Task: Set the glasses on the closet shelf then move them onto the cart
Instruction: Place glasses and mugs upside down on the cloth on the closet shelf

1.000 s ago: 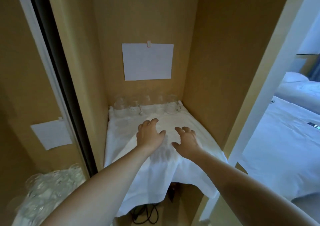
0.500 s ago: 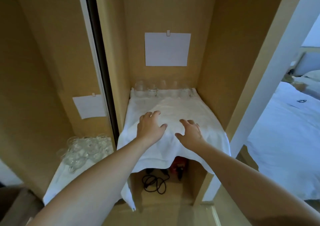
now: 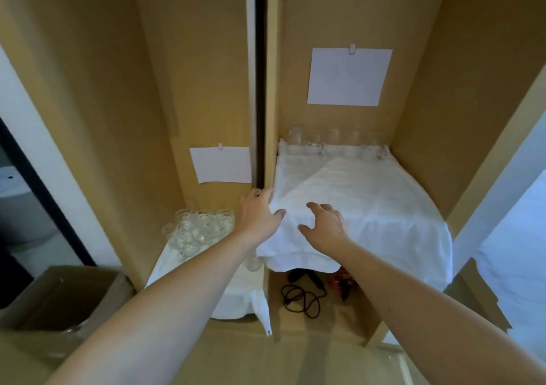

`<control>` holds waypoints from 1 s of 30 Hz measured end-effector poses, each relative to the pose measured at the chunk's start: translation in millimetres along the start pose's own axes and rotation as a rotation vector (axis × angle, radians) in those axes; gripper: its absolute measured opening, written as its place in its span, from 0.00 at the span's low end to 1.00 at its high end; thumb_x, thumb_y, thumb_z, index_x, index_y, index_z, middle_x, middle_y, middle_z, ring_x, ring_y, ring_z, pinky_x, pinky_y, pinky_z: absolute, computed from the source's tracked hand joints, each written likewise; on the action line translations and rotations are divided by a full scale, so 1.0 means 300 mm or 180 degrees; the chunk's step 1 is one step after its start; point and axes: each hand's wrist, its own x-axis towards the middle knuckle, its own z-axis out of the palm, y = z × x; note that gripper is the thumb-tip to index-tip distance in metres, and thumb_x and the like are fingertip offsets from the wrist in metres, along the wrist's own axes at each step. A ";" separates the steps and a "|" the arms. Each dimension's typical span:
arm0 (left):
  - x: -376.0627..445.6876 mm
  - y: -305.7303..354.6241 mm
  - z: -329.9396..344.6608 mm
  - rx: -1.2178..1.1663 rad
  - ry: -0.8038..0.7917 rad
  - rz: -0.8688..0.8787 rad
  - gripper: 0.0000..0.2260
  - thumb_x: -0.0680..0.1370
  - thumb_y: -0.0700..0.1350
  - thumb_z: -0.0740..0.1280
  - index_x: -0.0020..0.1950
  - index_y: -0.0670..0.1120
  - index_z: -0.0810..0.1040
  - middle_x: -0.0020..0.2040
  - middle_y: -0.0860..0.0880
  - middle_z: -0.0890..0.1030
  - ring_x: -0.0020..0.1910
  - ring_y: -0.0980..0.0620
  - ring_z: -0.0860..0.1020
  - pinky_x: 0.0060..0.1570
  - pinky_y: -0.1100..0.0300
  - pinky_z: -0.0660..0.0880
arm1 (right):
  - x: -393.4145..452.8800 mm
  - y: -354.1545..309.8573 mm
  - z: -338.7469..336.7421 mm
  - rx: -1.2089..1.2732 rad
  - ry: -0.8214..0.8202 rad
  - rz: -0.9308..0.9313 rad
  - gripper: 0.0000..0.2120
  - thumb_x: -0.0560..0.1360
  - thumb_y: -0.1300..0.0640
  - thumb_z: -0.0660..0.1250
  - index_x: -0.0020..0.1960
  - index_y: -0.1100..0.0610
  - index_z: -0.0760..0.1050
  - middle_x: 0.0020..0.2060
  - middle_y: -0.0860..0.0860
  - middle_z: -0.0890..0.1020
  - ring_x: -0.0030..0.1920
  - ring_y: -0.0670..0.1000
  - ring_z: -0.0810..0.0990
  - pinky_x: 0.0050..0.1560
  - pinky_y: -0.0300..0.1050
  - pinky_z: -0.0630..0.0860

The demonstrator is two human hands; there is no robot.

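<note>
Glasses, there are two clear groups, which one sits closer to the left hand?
The clustered clear glasses on the lower left shelf, beside the left hand; the others line the right shelf's back.

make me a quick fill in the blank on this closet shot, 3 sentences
1. The row of glasses stands at the ____ of the shelf, on a white cloth.
2. The sheet of paper on the closet's back wall is held by a ____.
3. Under the shelf lies a coiled black ____.

Missing words: back; clip; cable
</note>
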 end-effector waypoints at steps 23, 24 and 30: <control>-0.157 -0.920 -0.427 0.0021 -0.0277 -0.0711 0.29 0.78 0.57 0.69 0.76 0.51 0.66 0.73 0.47 0.70 0.73 0.43 0.67 0.65 0.49 0.71 | -0.119 -0.784 0.656 0.0045 -0.0587 0.0134 0.31 0.80 0.46 0.66 0.80 0.50 0.60 0.73 0.53 0.69 0.70 0.56 0.71 0.59 0.47 0.73; -0.160 -0.943 -0.428 -0.0003 -0.0316 -0.0750 0.29 0.78 0.57 0.69 0.76 0.51 0.66 0.73 0.47 0.71 0.72 0.42 0.68 0.65 0.49 0.71 | -0.121 -0.799 0.682 0.0066 -0.0664 0.0152 0.31 0.80 0.47 0.66 0.80 0.51 0.60 0.73 0.54 0.69 0.70 0.57 0.70 0.59 0.47 0.73; -0.164 -1.052 -0.420 -0.0183 -0.0336 -0.0932 0.28 0.78 0.56 0.69 0.75 0.50 0.68 0.72 0.47 0.70 0.73 0.43 0.67 0.66 0.51 0.69 | -0.099 -0.839 0.775 0.0002 -0.0826 0.0226 0.31 0.79 0.46 0.67 0.79 0.51 0.61 0.72 0.55 0.70 0.70 0.57 0.71 0.66 0.49 0.70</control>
